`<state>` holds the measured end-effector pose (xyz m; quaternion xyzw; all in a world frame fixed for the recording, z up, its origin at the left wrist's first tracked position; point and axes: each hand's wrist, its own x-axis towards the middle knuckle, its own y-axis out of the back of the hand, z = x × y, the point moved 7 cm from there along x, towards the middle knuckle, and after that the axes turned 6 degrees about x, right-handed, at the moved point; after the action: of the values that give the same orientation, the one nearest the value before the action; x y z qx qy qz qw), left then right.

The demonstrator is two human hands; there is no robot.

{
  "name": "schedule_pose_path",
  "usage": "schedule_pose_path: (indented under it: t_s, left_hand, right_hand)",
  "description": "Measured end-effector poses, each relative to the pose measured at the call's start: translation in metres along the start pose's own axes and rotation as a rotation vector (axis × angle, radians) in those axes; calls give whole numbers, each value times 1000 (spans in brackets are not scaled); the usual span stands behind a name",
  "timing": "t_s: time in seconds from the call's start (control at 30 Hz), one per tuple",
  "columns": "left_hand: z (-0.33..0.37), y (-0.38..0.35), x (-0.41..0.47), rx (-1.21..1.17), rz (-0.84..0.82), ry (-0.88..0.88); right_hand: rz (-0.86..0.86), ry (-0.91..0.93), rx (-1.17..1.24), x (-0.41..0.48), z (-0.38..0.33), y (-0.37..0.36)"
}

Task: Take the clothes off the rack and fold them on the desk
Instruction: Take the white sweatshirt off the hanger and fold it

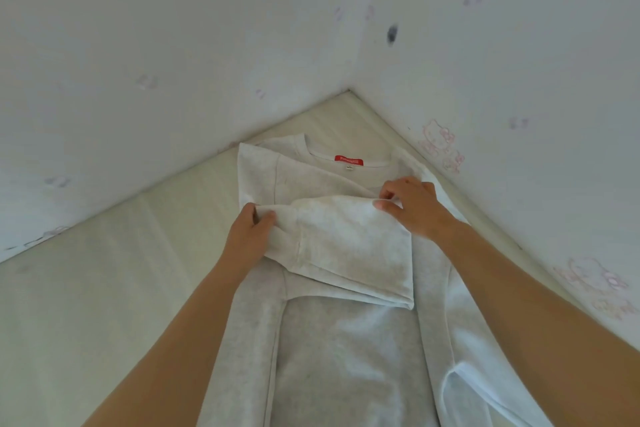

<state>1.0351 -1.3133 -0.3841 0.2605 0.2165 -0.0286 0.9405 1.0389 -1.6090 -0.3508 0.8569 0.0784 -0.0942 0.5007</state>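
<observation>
The place was a corner where two white walls met, and a pale desk filled the lower part of the frame up to that corner. On the right wall there were faint pink cartoon drawings, and higher up a dark spot.

A light grey sweatshirt lay flat on the desk in the centre of the frame, with its collar toward the corner and its body running down to the bottom edge. One sleeve was folded across the chest. The left hand pinched the left end of this sleeve, thumb on top. The right hand pinched the upper right corner between thumb and curled fingers. The rack was not in view.

The step in hand seemed to be laying the sleeve across the chest. To do it well, I think both hands should pull the sleeve lightly tight, put it down straight inside the side edges of the body, and smooth the wrinkles before letting go, so that the next fold comes out even.

Inside the collar was a red label with white writing, too small and blurred to read. Just below it was a small white tag, also not readable.
</observation>
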Motion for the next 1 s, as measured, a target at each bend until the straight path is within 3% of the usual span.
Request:
schedule_pose_path:
  t_s: [0.17, 0.3, 0.37, 0.43, 0.5, 0.57, 0.77, 0.9, 1.0]
  left_hand:
    - [8, 16, 2, -65, 74, -49]
    - [36, 24, -14, 556, 423, -406]
    - [44, -4, -27, 753, 354, -638]
    - [30, -39, -34, 918, 153, -740]
    - [0, -56, -30, 1047, 45, -678]
    - [-23, -55, -22, 1099, 28, -593]
    - [-17, -63, -34, 1095, 77, -573]
    - [-21, -95, -78, 1070, 17, -674]
    - [-35, -90, -84, 1102, 18, -691]
  right_hand:
    - [286, 51, -7, 1, -6, 16]
    - [258, -62, 24, -6, -8, -2]
    - [299, -74, 75, -22, -18, -19]
    - [212, 25, 8, -41, -34, -52]
    - [-4, 119, -164, -59, -36, -89]
    - [-77, 130, -266, -68, -19, -101]
    - [-74, -36, -199, -102, 19, -83]
    - [72, -177, -175, -140, 33, -73]
    - [68, -326, -135, -175, 60, -79]
